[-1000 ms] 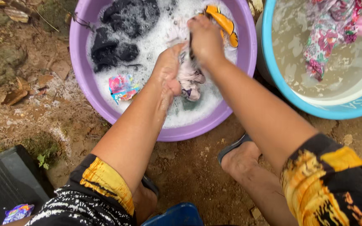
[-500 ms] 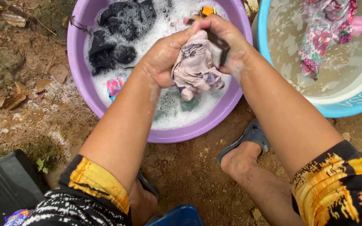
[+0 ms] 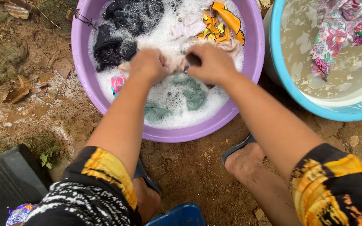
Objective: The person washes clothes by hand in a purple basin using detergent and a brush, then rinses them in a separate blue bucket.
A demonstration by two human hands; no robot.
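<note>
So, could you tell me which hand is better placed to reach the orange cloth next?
Probably the right hand: it grips the pale cloth just below the orange cloth; the left hand is farther away.

one head camera looks steeply down, close over the purple basin (image 3: 254, 58); no second view

Purple basin (image 3: 254, 50): smooth plastic, faint sheen, filled with white frothy suds.
Pale cloth (image 3: 177, 62): wet, limp fabric, bunched between left hand (image 3: 147, 65) and right hand (image 3: 212, 62), both wet-skinned.
Dark garments (image 3: 122, 29), at the basin's far side: soaked matt cloth.
Orange printed cloth (image 3: 225, 23): wet fabric.
Blue basin (image 3: 292, 94), right of the purple one: glossy plastic holding cloudy water and floral cloth (image 3: 336, 33).
Ground (image 3: 26, 104) around the purple basin: rough damp soil, dry leaves.
</note>
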